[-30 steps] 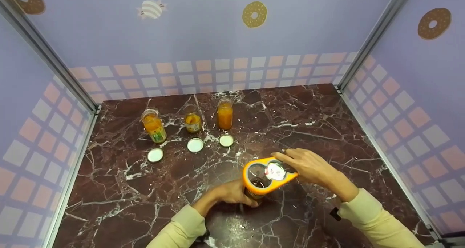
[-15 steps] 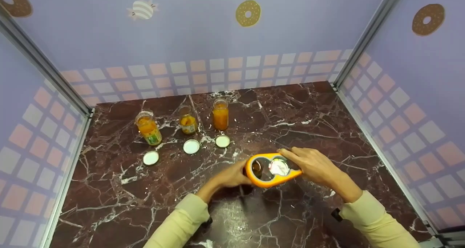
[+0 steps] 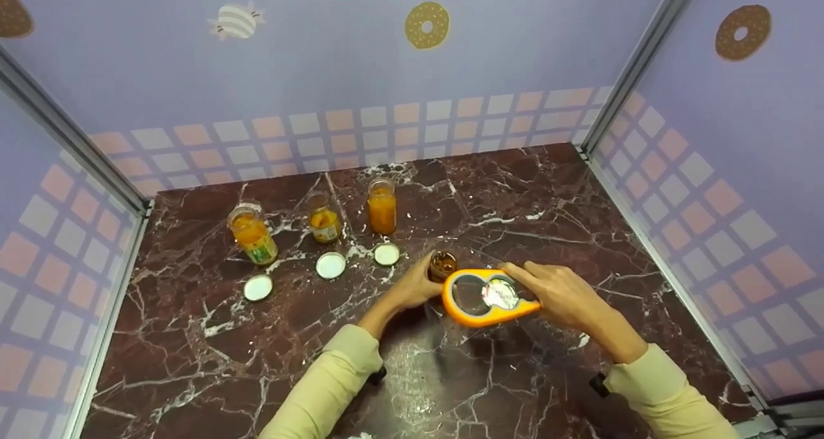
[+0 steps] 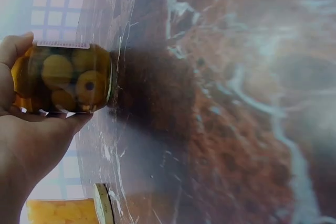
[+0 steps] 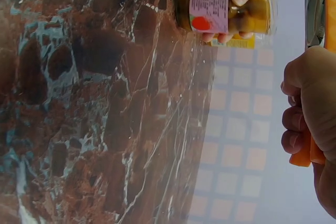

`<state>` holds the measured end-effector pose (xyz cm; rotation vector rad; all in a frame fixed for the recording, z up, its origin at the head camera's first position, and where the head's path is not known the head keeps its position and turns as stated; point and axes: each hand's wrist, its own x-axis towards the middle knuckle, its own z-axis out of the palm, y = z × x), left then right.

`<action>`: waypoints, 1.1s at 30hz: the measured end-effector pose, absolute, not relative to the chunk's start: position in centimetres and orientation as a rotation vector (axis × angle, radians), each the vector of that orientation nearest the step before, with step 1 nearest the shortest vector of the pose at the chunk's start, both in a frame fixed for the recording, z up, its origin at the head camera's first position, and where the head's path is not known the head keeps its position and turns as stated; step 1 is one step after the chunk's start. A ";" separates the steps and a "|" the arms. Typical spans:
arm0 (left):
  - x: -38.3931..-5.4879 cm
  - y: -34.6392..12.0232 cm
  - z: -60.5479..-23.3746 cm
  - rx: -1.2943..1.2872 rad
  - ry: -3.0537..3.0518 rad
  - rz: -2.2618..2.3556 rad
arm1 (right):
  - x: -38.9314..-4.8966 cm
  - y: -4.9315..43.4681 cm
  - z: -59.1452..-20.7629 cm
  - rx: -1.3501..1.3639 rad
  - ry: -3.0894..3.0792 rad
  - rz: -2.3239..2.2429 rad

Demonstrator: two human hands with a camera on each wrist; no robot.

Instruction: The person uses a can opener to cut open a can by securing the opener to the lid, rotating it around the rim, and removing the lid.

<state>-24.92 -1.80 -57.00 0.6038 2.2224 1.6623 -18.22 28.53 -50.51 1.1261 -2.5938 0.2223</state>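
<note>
My left hand [image 3: 412,286] grips a glass jar [image 3: 443,266] of round, olive-like fruit in brownish liquid; its mouth looks uncovered from above. In the left wrist view the fruit shows through the jar [image 4: 65,80], which stands upright on or just above the table. A pink label with a red spot faces the right wrist camera on this jar [image 5: 210,13]. My right hand [image 3: 559,291] holds an orange jar opener [image 3: 463,318] with two round openings, just right of the jar. A shiny lid [image 3: 500,294] sits in the opener's smaller opening.
Along the back left stand three uncovered jars with orange contents: a labelled one [image 3: 253,238], a shorter one [image 3: 324,223] and a tall one [image 3: 382,210]. Before them lie three lids [image 3: 258,288], [image 3: 331,266], [image 3: 387,254]. Patterned walls [image 3: 335,59] bound the marble table [image 3: 193,362].
My left hand has moved the jar forward, out from under the opener. The right hand keeps the opener with the lid in it, shifted slightly right. The view has turned a little right.
</note>
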 end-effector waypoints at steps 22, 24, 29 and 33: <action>-30.9 2.1 -57.1 0.334 2.458 1.839 | -17.2 31.0 -53.1 1.002 -2.624 0.270; -31.3 2.3 -57.2 0.312 2.466 1.846 | -17.2 31.1 -53.4 0.990 -2.627 0.267; -32.0 2.9 -57.4 0.268 2.498 1.844 | -17.0 31.3 -53.8 0.969 -2.632 0.280; -32.8 3.2 -57.3 0.249 2.510 1.888 | -17.3 31.4 -53.7 0.954 -2.630 0.294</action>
